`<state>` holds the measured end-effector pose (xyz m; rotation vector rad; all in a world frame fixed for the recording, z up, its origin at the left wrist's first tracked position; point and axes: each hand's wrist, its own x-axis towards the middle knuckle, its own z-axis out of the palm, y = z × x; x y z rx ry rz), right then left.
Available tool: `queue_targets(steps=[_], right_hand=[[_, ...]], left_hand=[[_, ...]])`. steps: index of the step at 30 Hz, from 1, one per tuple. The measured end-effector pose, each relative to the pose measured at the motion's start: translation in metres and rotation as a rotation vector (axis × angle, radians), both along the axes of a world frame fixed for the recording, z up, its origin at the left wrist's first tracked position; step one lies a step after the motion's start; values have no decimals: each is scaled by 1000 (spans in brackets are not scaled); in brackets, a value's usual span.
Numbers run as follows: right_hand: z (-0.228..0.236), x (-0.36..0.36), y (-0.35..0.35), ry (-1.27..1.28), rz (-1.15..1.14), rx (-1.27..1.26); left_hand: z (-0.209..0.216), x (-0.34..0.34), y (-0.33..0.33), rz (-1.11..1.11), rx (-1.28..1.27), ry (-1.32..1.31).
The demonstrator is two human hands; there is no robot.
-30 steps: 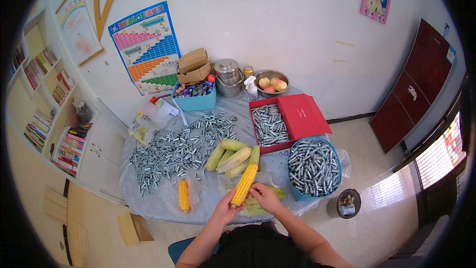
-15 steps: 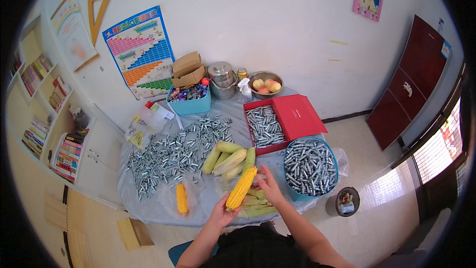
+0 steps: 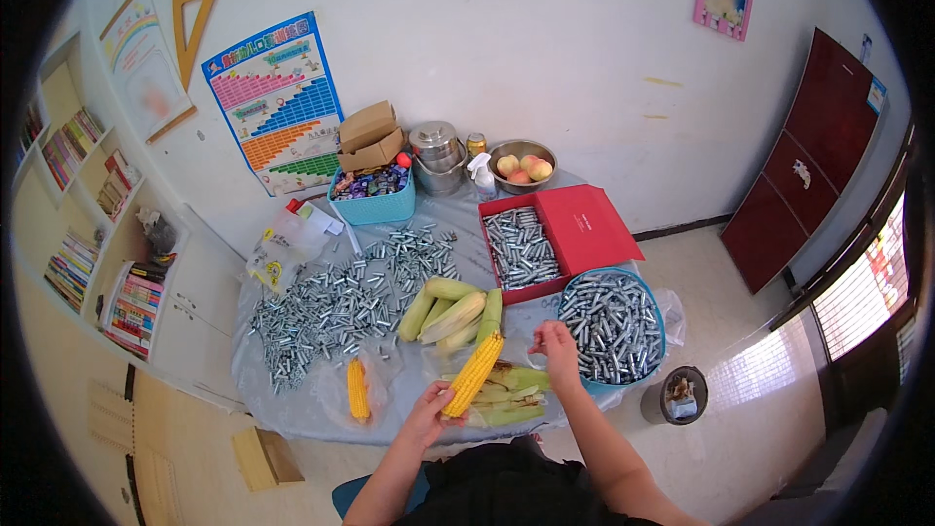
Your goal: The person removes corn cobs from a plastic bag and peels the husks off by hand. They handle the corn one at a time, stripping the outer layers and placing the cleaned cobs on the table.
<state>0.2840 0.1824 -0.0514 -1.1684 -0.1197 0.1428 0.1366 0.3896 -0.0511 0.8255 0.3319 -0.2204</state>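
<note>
My left hand (image 3: 431,413) grips the lower end of a bare yellow corn cob (image 3: 476,373), which tilts up and to the right. To the right of the cob, apart from it, my right hand (image 3: 556,349) is raised with its fingertips drawn together; whatever they pinch is too small to make out. Beneath it lie stripped green husks (image 3: 506,394). Several ears of corn still in husks (image 3: 450,318) are heaped just beyond the cob. A second bare cob (image 3: 357,392) rests on a clear plastic bag (image 3: 386,370) at the left.
Loose metal cylinders (image 3: 336,297) cover the table's left half. More fill a red box (image 3: 550,278) and a blue tub (image 3: 562,307) on the right. At the back stand a blue basket (image 3: 375,209), a steel pot (image 3: 438,175) and a fruit bowl (image 3: 551,158). A bin (image 3: 697,407) stands on the floor.
My right hand has moved away from the cob to the right, its fingers now drawn together. The cob stays in my left hand, nearly in the same place.
</note>
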Motion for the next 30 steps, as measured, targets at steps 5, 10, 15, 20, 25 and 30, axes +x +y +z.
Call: queue_targets(steps=[5, 10, 15, 20, 25, 30], right_hand=[[39, -34, 11, -556, 140, -625], [44, -42, 16, -633, 109, -762], [34, -38, 15, -648, 99, -840], [20, -36, 16, -531, -168, -894], [-9, -27, -1, -224, -203, -536], [-36, -38, 2, -207, -90, -639]], left_hand=[[2, 1, 0, 27, 102, -42], [9, 4, -6, 86, 283, -99], [6, -2, -8, 109, 435, -188], [6, -10, -3, 219, 435, -139], [-12, -29, 23, 470, 420, -10], [-43, -65, 63, 935, 553, 80]])
